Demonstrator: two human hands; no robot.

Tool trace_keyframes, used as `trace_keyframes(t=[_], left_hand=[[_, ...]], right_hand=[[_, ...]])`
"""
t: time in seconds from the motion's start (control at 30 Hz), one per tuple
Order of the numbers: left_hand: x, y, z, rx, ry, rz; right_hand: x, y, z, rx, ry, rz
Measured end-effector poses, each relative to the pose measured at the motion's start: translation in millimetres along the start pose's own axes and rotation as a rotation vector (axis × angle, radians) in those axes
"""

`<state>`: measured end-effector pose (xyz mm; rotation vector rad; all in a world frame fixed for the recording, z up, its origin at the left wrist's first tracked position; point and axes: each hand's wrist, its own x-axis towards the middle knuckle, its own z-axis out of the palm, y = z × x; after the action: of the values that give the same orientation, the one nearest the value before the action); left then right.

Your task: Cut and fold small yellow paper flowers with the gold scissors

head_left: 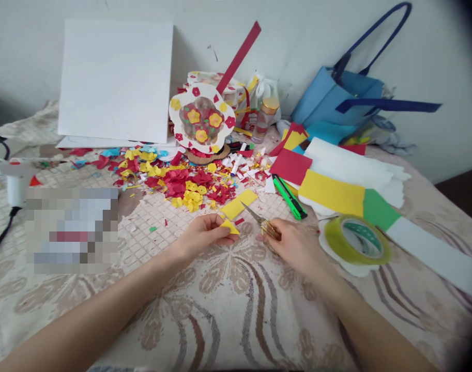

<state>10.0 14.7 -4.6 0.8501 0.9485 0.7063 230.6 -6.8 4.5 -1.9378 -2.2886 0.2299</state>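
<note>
Left grip [211, 231] is closed on folded yellow paper [230, 227]; right grip [288, 238] is clamped on scissors [263, 223]

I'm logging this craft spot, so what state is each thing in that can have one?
Scissors: in right hand, exact blade opening unclear
Small yellow paper: pinched in left hand
Green cutter: lying down, blade unclear
Jar: capped
Tape roll: lying flat
White board: standing
Blue bag: tilted, open-topped

A blue bag [321, 98] (dark-strapped) sits near a gold-capped bottle [262, 125].
</note>
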Motion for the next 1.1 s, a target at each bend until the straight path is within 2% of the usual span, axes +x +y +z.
trace_keyframes(t=[0.13, 0.23, 0.37, 0.47, 0.53, 0.67, 0.77, 0.83, 0.87, 0.93, 0.97, 1.03, 1.1], left_hand=[[1, -1, 0.1, 0.014, 0.008, -0.015], [0, -2, 1.2, 0.011, 0.011, -0.012], [-2, -4, 2.5, 0.017, 0.018, -0.015], [-2, -6, 2.6, 0.017, 0.015, -0.009], [-2, -6, 2.6, 0.013, 0.004, -0.001], [-2, -5, 3.2, 0.013, -0.019, 0.008], [-3, -5, 3.4, 0.052, -0.035, 0.007], [-3, -5, 3.3, 0.098, -0.055, 0.003], [-3, -5, 3.3, 0.124, -0.067, 0.003], [-3, -6, 3.4, 0.172, -0.089, 0.003], [-3, -6, 3.6, 0.195, -0.098, 0.004], [-4, -8, 4.1, 0.234, -0.119, 0.0], [-4, -9, 4.5, 0.228, -0.146, -0.008]], right_hand=[[7, 20, -3, 0.015, 0.241, -0.139], [19, 38, -4, -0.093, 0.403, 0.002], [38, 52, 2, -0.299, 0.322, 0.207], [44, 54, 7, -0.3, 0.274, 0.218], [46, 56, 5, -0.266, 0.317, 0.194], [51, 66, -13, -0.224, 0.514, 0.245], [48, 58, -19, -0.094, 0.629, 0.195], [39, 37, -15, 0.223, 0.562, 0.068], [32, 23, -10, 0.435, 0.414, 0.003], [18, -5, -1, 0.791, 0.017, -0.134], [11, -17, 3, 0.902, -0.086, -0.168], [3, -33, 8, 1.013, -0.178, -0.184], [0, -38, 11, 1.077, -0.193, -0.132]])
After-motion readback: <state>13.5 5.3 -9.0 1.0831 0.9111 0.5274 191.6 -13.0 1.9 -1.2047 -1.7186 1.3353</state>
